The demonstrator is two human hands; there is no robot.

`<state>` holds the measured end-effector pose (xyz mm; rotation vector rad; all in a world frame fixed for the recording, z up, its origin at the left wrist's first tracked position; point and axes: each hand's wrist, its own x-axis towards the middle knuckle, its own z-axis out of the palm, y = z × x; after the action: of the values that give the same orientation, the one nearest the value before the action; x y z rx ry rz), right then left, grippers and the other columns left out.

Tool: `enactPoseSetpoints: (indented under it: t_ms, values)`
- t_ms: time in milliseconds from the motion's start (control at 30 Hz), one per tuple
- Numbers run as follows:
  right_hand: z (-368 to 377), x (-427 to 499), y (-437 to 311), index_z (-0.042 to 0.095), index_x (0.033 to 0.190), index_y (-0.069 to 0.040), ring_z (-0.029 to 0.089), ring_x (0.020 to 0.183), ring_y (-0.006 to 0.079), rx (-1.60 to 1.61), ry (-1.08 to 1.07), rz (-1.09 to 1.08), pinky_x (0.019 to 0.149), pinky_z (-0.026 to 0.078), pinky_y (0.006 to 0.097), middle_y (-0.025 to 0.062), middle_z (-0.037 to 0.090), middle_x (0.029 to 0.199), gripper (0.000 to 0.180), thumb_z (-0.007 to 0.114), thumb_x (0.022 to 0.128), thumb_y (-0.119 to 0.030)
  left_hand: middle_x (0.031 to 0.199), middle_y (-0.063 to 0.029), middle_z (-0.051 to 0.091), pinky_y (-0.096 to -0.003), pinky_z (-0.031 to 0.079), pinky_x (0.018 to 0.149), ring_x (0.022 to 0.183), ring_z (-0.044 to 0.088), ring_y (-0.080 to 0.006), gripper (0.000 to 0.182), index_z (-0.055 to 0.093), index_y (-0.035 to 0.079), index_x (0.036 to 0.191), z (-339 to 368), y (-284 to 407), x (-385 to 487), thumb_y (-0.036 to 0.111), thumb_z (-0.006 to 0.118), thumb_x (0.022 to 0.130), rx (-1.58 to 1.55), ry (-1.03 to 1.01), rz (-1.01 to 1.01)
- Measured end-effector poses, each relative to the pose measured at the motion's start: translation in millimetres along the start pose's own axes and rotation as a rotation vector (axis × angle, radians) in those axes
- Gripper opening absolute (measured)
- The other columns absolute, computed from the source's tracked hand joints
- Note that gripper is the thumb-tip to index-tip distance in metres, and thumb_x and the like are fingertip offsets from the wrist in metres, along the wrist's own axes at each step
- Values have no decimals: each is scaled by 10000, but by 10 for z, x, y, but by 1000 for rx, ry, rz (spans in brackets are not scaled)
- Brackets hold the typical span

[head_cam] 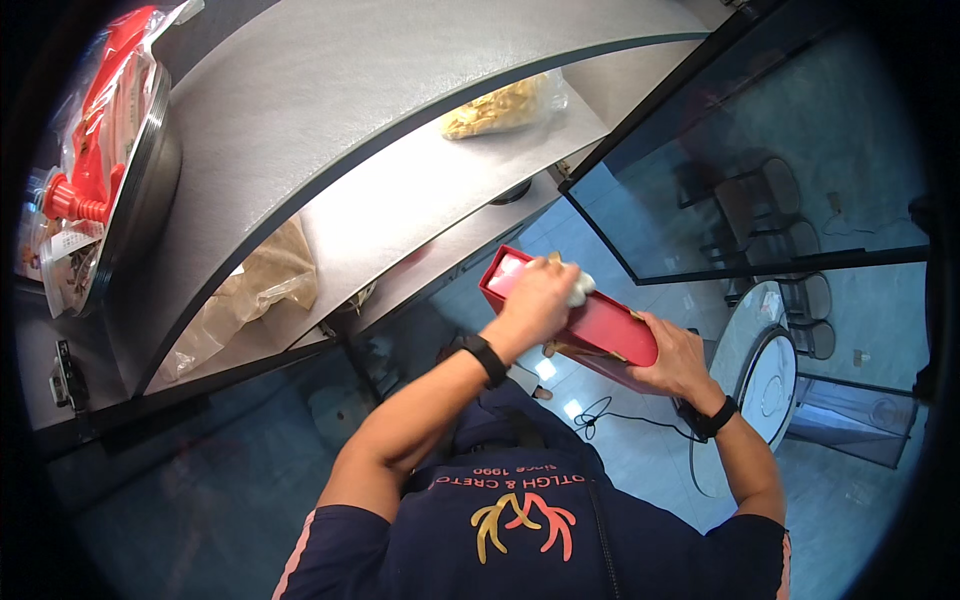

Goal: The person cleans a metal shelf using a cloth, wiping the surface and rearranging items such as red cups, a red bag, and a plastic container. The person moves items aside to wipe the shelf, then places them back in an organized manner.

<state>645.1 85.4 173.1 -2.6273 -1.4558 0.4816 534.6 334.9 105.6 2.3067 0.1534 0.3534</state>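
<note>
A long red box (pixel 611 326) with gold-coloured fittings along its edges is held out in front of my chest, tilted down to the right. My right hand (pixel 675 356) grips its lower right end, thumb and fingers on opposite sides. Bunched in my left hand (pixel 538 296) is a whitish cloth (pixel 580 289), pressed against the box's upper face. Past my left fingers, the box's far left end (pixel 504 270) shows a raised rim and a shiny pink-white surface inside. My left palm and part of the cloth are hidden.
A cabinet shelf (pixel 390 195) holds a bag of yellowish food (pixel 495 109) and a brown plastic-wrapped package (pixel 277 270). Stacked metal bowls (pixel 154 165) with red-and-clear packaging stand on top at left. A dark glass door (pixel 750 150) hangs open at right. Below are a round table (pixel 724 375) and a black cable (pixel 637 417).
</note>
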Motion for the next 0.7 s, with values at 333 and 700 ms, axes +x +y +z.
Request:
enactPoseSetpoints:
  t_ms: [333,700]
  values:
    - [-1129,-208,-57,613,1248,-96,663,902,358,-83,79,-130,748,527,438,137,690,1001,688,821,629,-310,971,-152,750,-387,573,800,936,730,-292,534,656,44,1226,-1228,-1113,-527,399,791,850,-1,-144,-531]
    - [-3277,-768,-1109,616,1264,-72,690,971,282,-374,210,-377,862,529,411,92,692,1111,794,936,595,-357,1611,-222,292,-422,351,1168,1436,387,-338,1340,-19,124,1623,-531,-1087,-464,257,937,694,-838,-393,-213]
